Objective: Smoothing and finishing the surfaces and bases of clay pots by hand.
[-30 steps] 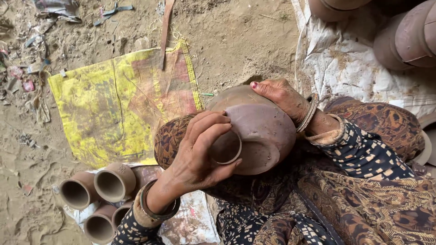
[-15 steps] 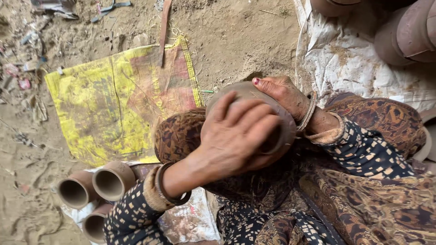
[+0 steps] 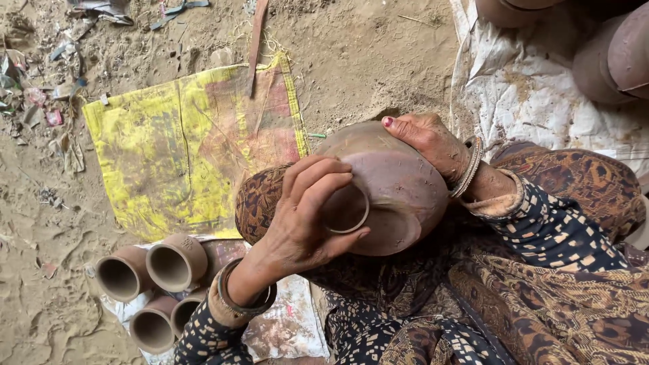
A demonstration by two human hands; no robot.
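Here, I am reading the scene line by line.
Pot: I am looking at a round unfired clay pot (image 3: 392, 179) lying on its side across the lap, on a patterned cloth (image 3: 541, 284), with its mouth turned toward me and to the left.
Long axis: it is running from the mouth at lower left to the rounded base at upper right.
Left hand: my left hand (image 3: 304, 216) is cupping the narrow neck (image 3: 345, 209), the fingers curling over its rim and the thumb pressing from below, so it is grasping the pot at the mouth end.
Right hand: my right hand (image 3: 429, 138) is lying flat on the far shoulder of the pot, fingers spread and pressing, steadying rather than clenching.
Nearer hand: the left one is sitting right on the mouth; the right is bracing the opposite side.
Around: four small clay cups (image 3: 152, 287) are lying near the left wrist, beside a yellow sack (image 3: 169, 149) on the sandy ground (image 3: 365, 47).
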